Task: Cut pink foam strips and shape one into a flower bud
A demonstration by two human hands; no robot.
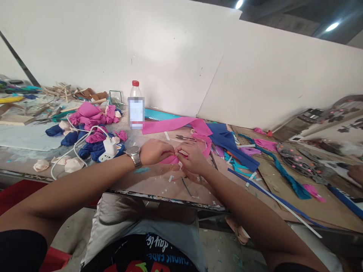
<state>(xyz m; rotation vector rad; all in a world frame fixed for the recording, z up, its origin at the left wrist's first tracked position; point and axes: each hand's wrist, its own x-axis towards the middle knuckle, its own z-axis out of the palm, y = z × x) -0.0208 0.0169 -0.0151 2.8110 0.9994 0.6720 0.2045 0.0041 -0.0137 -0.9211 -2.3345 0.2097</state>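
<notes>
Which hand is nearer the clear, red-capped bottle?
Left. The left hand is in front of the clear, red-capped bottle and slightly rightward; the right hand is farther right.

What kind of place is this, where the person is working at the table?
Probably a craft workshop: on the brown worktable lie a long, flat, bright-pink cloth-like strip, a heap of bunched pink and navy-blue cloth-like pieces, and thin, pale, wooden-looking sticks.

The fabric strip [172,124] is bright pink, the folded cloth [224,138] dark blue, the bottle cap [135,83] red, and the shirt [119,251] black with multicoloured lettering [155,242].
</notes>
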